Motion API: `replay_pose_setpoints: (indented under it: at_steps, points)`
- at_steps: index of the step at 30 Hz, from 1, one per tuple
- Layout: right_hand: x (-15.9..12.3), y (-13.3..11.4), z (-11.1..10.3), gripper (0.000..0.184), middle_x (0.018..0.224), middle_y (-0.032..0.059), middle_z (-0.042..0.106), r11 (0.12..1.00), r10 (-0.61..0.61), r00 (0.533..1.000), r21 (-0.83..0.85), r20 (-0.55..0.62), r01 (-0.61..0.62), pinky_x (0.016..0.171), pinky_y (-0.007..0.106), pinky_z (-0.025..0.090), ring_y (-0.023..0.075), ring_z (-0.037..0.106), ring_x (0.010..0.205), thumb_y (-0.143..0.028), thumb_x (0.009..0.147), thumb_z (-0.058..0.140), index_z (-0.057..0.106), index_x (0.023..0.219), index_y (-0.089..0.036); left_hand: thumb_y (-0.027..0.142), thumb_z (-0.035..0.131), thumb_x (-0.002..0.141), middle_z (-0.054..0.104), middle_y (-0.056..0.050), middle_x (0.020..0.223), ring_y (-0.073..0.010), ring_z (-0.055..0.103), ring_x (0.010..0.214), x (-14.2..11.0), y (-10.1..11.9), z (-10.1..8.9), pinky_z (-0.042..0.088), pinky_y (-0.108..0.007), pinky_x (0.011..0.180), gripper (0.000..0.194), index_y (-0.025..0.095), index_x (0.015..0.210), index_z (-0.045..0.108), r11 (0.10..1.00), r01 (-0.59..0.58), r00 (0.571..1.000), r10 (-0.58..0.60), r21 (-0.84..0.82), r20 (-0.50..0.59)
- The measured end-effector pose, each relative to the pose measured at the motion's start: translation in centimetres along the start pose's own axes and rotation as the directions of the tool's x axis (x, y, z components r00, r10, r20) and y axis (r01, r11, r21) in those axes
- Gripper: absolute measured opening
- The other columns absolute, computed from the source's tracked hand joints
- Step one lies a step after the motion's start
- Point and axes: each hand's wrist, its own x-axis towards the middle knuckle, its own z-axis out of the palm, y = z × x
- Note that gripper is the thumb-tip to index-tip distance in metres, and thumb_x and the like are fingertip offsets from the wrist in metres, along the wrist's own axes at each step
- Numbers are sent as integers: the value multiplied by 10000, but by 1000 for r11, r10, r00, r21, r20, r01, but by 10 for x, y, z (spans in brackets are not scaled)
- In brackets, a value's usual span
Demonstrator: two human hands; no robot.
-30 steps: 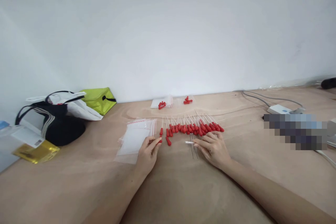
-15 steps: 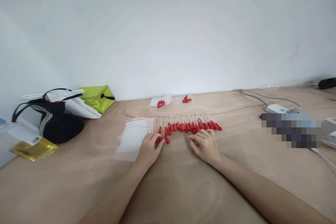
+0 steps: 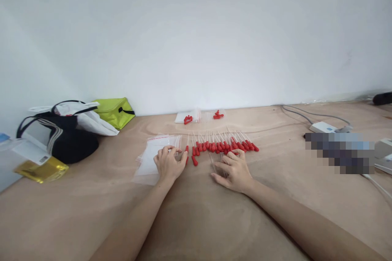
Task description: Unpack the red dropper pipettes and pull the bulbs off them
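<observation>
A row of glass droppers with red rubber bulbs [image 3: 212, 147] lies across the table, bulbs toward me. My left hand [image 3: 169, 165] is open at the row's left end. Its fingers are apart, and the thumb side partly covers a red bulb [image 3: 187, 160]. Just right of it lies another red bulb [image 3: 194, 161] in front of the row. My right hand [image 3: 235, 172] is open too, thumb and forefinger spread, over a few thin clear glass tubes [image 3: 212, 160]. The hand partly hides those tubes.
Clear zip bags [image 3: 154, 161] with red seal lines lie beside my left hand. Farther back are small bags with red bulbs [image 3: 188, 119]. At left stand a black bag [image 3: 75, 147] and a lime-green bag [image 3: 114, 113]; a white power strip [image 3: 323, 127] is at right.
My left hand has loosened from a red bulb and its fingers have spread. My right hand has let go of a glass tube, which now lies with the others.
</observation>
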Motion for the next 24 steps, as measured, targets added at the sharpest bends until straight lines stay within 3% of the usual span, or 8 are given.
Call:
replay_pose_setpoints:
  at_steps: [5,10,16,18,21,24]
  points:
    - [0,1,-1,176,548,-22,546,998,53,997,22,-62,-52,808,360,232,110,427,618,-271,783,501,653,707,-227,430,576,678,556,-85,967,-289,466,941,7,5,10,308,-458,790,231,217,625,648,999,41,999,-41,-2,10]
    - [1,1,-1,156,519,-30,535,996,76,993,44,-90,-73,796,353,245,108,422,598,-239,768,513,638,676,-214,386,582,673,561,-87,976,-296,464,958,11,4,13,307,-468,804,205,208,595,648,997,74,996,-73,-32,42]
    - [-1,5,-2,173,510,-28,524,995,92,990,38,-109,-89,781,346,258,105,423,585,-239,773,508,632,656,-210,349,585,703,565,-68,974,-279,471,960,2,2,3,331,-439,797,175,209,612,636,992,93,989,-102,-90,-104]
    - [-2,6,-3,169,534,-23,534,994,108,987,30,-117,-105,782,346,263,106,436,592,-244,780,502,642,689,-215,340,583,716,566,-66,958,-268,480,940,-6,2,-2,340,-425,785,164,211,630,636,994,22,987,-40,-110,-158]
    - [-2,7,-5,174,713,10,597,992,129,979,6,-156,-130,789,348,277,127,491,690,-284,784,511,647,876,-226,321,582,730,569,-62,925,-242,496,901,-18,3,-8,345,-403,788,145,213,647,634,969,-194,965,160,-152,-209]
    - [-1,7,-9,364,1029,72,582,993,94,981,-56,-171,-104,856,380,270,187,505,915,-363,777,531,558,1113,-224,286,571,748,580,-50,917,-213,505,884,-26,8,-15,352,-374,793,102,221,702,636,872,-445,894,423,-203,-144]
